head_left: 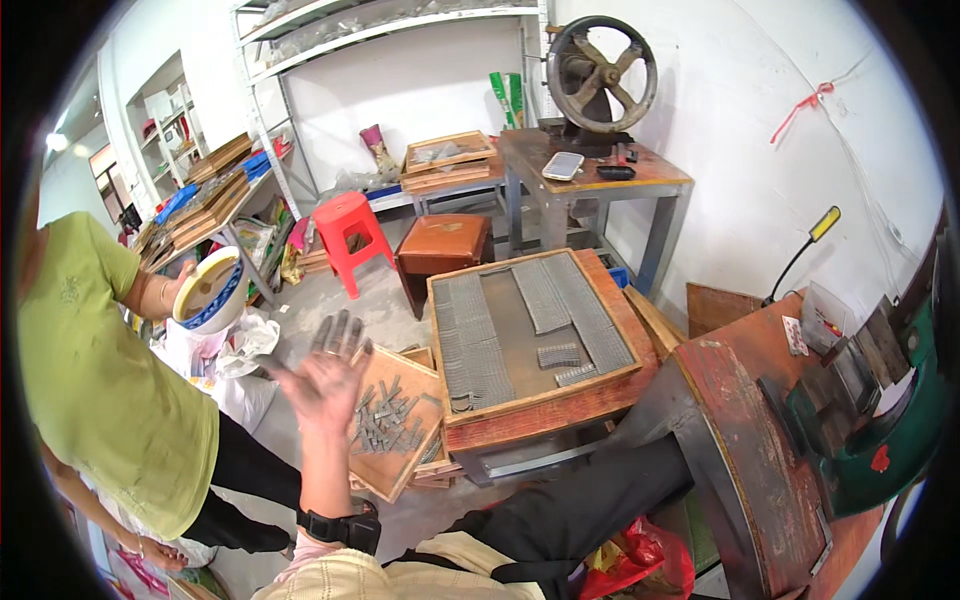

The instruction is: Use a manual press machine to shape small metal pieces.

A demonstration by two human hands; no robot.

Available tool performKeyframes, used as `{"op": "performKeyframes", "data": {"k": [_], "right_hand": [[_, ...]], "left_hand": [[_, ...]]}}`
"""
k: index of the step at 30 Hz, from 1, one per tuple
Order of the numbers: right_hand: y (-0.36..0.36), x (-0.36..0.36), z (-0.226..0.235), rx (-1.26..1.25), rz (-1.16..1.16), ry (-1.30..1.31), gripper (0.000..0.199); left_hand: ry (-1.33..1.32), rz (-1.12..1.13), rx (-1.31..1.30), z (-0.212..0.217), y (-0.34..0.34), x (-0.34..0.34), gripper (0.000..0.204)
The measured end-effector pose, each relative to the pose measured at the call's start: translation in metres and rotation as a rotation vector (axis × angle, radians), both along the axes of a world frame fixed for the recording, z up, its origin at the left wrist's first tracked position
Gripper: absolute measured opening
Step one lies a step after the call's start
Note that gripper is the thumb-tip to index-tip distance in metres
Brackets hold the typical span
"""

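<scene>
My left hand (325, 378) is raised with its palm toward me and fingers spread; its fingertips look grey and smudged. It holds nothing. A black band (340, 528) is around that wrist. Behind the hand, a shallow wooden tray (383, 478) holds loose grey strip-like pieces (388, 420). To the right, a larger wooden-framed tray (540, 398) sits on a reddish bench, with rows of small grey pieces (470, 335) packed along its sides. A short block of pieces (558, 355) lies apart inside it. My right hand is out of view.
At left stands a person in a green shirt (120, 380), holding a white-and-blue bowl (222, 312). Beyond are a red stool (352, 240), a brown seat (443, 243) and a table bearing a handwheel machine (603, 75). A green machine (880, 450) stands on the right workbench (745, 415).
</scene>
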State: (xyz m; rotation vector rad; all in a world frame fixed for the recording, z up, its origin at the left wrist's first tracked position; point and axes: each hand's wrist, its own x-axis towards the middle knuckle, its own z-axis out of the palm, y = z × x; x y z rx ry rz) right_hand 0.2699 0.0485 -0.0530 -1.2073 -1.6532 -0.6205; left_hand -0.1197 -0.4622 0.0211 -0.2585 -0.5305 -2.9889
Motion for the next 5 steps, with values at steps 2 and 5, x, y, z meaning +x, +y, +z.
{"op": "performKeyframes", "data": {"k": [2,5], "right_hand": [[0.001,0.003,-0.002,0.0,0.019,0.006,0.023],[0.004,0.005,-0.004,0.041,0.005,-0.037,0.026]], "left_hand": [[-0.025,0.105,0.088,0.028,-0.015,0.008,0.124],[-0.039,0.187,0.329,0.069,-0.027,0.019,0.119]]}}
